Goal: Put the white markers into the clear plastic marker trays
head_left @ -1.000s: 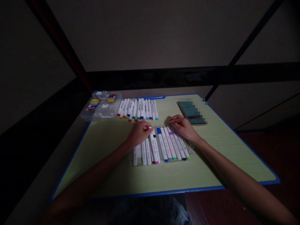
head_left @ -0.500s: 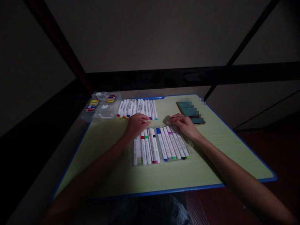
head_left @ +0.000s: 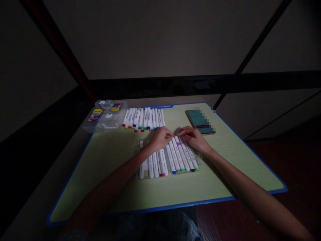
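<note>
White markers [head_left: 175,155] are lying side by side in clear tray [head_left: 146,173], caps of mixed colours. Left hand [head_left: 161,139] is curling over tray's far edge, thumb and fingertips drawn together; whether pinching marker cannot be told. It is blocking view of upper ends in tray's left half. Right hand [head_left: 194,137] is bending over tray's far right corner, fingers close together; grip hidden. Beyond tray: second marker row [head_left: 144,118] is lying; clear case [head_left: 107,124] is resting far left, green-screened device [head_left: 200,121] far right.
</note>
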Motion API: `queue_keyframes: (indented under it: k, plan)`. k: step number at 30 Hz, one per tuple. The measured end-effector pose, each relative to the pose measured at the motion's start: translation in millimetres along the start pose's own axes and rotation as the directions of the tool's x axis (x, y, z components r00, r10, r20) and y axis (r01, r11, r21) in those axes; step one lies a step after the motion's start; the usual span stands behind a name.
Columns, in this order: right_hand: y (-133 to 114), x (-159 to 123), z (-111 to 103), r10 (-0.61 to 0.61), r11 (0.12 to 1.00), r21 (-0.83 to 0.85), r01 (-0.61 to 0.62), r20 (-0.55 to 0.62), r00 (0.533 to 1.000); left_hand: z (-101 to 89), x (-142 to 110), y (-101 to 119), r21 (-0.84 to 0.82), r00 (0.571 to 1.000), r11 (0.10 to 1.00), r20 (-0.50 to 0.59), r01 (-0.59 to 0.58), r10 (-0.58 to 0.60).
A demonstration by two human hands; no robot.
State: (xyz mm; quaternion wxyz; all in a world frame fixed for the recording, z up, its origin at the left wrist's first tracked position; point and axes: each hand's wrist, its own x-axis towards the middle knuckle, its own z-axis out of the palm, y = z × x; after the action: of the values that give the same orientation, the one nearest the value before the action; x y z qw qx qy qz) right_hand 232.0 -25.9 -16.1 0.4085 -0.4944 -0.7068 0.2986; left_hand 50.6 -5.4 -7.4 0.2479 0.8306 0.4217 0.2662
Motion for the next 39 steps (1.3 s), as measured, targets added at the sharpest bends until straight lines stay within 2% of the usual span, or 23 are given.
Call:
queue_keyframes:
  k: [6, 14, 29, 39]
  plan:
    - [3.1, -1.4, 2.2, -0.006, 0.999, -0.036, 0.006, -0.016, 1.0, 0.2, -0.7, -3.8, 0.078, 0.999, 0.996, -0.013, -0.036, 0.038]
    - [3.3, -1.4, 2.8, -0.002, 0.998, -0.069, 0.004, 0.015, 1.0, 2.2, -1.8, 0.7, 0.105, 1.0, 0.994, 0.015, 0.002, -0.003]
    - [3.1, -0.6, 2.1, -0.05, 0.993, -0.103, 0.056, 0.068, 0.996, 1.7, -3.7, 0.3, 0.081, 1.0, 0.996, 0.011, 0.027, -0.028]
    - [1.9, -0.8, 3.7, -0.03, 0.991, -0.13, 0.042, 0.092, 0.995, 1.9, -4.6, -0.2, 0.096, 0.999, 0.994, 0.028, 0.042, -0.045]
